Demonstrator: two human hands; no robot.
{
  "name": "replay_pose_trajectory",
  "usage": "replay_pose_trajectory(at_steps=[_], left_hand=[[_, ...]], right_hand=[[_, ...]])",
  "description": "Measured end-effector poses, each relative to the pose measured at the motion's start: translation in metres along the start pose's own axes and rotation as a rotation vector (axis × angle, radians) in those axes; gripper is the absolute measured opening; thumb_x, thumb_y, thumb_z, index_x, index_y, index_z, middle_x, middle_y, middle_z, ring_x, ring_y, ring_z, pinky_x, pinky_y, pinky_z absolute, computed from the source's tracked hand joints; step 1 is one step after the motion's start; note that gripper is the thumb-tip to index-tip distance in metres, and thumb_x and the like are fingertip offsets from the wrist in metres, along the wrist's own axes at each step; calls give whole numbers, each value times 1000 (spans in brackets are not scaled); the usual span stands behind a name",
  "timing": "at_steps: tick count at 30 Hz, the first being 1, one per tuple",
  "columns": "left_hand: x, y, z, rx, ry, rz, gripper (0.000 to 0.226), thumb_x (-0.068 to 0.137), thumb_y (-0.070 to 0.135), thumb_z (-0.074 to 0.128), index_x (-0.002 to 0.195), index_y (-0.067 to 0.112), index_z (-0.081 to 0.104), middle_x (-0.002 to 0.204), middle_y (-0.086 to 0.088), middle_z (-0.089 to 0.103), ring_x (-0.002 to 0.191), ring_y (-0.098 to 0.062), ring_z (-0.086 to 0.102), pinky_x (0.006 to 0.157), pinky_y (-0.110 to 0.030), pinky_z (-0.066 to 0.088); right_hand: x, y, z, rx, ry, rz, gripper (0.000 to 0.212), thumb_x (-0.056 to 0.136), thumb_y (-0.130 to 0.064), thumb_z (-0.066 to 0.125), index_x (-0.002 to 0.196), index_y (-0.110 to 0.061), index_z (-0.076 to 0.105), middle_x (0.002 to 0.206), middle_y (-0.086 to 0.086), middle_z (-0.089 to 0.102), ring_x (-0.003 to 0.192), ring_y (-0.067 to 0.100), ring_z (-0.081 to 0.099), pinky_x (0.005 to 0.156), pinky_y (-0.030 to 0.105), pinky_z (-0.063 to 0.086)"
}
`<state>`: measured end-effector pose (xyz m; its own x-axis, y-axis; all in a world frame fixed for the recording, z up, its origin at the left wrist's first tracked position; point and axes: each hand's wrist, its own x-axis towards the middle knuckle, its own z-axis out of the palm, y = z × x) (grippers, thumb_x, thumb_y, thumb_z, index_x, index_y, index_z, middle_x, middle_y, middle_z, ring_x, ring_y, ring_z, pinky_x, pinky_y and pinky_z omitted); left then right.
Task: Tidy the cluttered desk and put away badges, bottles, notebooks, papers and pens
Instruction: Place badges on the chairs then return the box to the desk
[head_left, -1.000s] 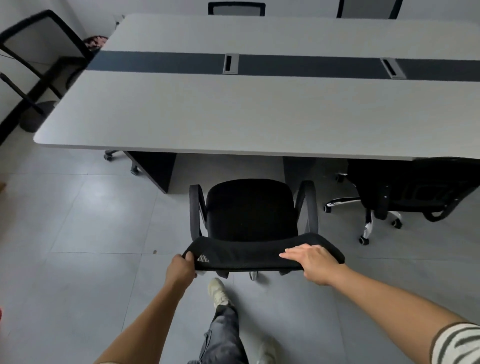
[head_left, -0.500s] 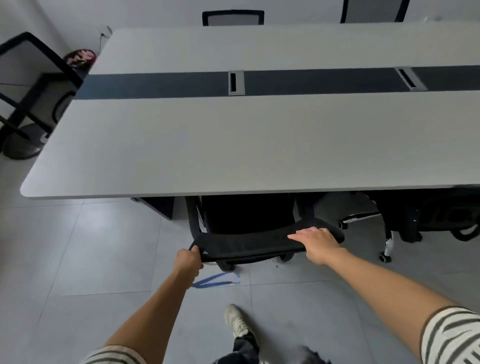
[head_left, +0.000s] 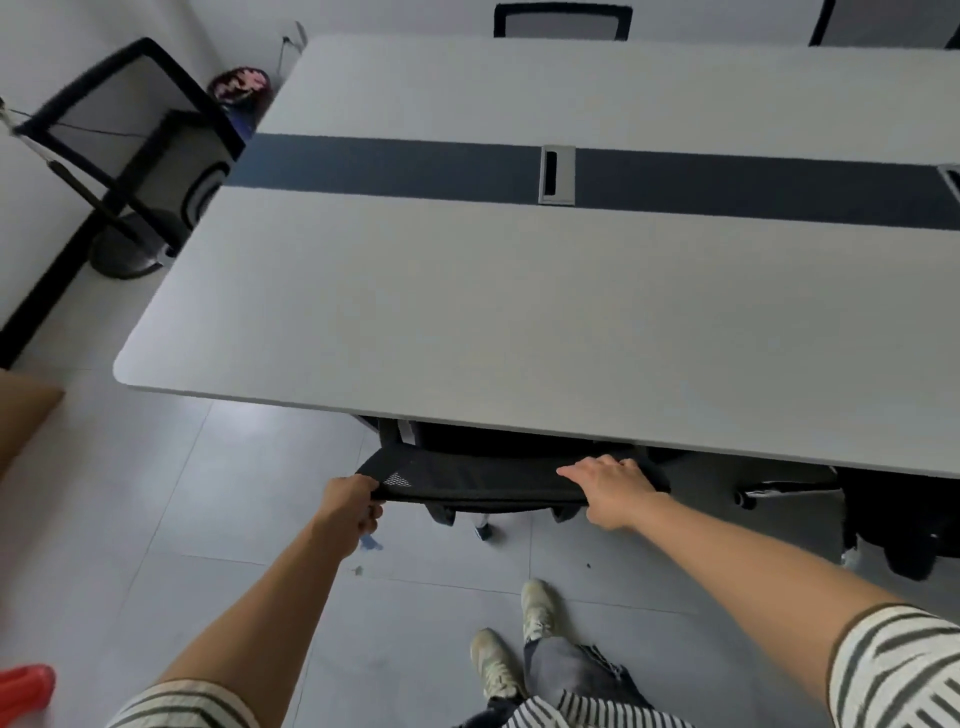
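Note:
A black mesh office chair (head_left: 483, 480) stands tucked under the near edge of a long grey desk (head_left: 467, 312), only its backrest top showing. My left hand (head_left: 349, 501) grips the backrest's left corner with curled fingers. My right hand (head_left: 610, 488) lies over the backrest's right part, fingers wrapped over its top edge. The desk top carries a dark stripe (head_left: 415, 169) and a cable hatch (head_left: 557, 174); no badges, bottles, notebooks, papers or pens show on it.
A second black chair (head_left: 893, 519) sits under the desk at the right. A black-framed chair (head_left: 130, 156) stands at the far left by the wall. More chair backs (head_left: 561, 21) line the far side. A red object (head_left: 26, 686) lies on the floor at bottom left.
The chair has rolled forward under the desk, with both hands staying on its backrest. I have stepped closer, and the desk edge now covers the seat.

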<state>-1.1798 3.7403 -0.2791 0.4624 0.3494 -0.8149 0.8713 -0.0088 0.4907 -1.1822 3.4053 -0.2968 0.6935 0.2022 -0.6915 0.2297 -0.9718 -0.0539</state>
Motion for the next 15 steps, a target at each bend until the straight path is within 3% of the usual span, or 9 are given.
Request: replay_pose_trajectory(at_steps=[4,7,9,12,15], left_hand=[[6,16,-25,-39,46,61,18,89,-9,38,94,-7,55,74,-16,52,49,-20,40,38,-16,27],[5,28,-45,-57,129,109,25,90,-10,38,101,-3,59,82,-19,56,52,-20,41,41,-20,29],[3,31,-62,-82,171,126,36,91,-11,38,121,-1,54,89,-21,59,55,-21,44,46,-26,31],[0,26,-107,-119,210,143,43,91,-11,40,132,-3,48,93,-21,61,56,-21,46,46,-27,33],[-1,10,-167,-143,243,159,40,90,-10,44,129,-2,51,86,-20,64,53,-21,45,45,-24,31]], right_hand=[[14,-22,-13,25,-132,-76,84,82,-21,56,155,-29,16,155,3,30,139,28,30,112,45,30],[26,-41,-37,43,-248,-137,103,73,-50,74,155,-29,15,154,3,33,139,28,34,110,43,36],[34,-60,-56,168,-297,-168,107,65,-63,75,153,-33,22,155,-1,34,140,22,36,111,39,36],[52,-112,-91,362,-215,-246,90,70,-66,71,147,-31,40,136,-2,54,123,16,53,105,31,41],[70,-177,-126,341,-90,-320,71,78,-59,69,139,-28,51,121,-4,62,108,13,59,99,30,45]])
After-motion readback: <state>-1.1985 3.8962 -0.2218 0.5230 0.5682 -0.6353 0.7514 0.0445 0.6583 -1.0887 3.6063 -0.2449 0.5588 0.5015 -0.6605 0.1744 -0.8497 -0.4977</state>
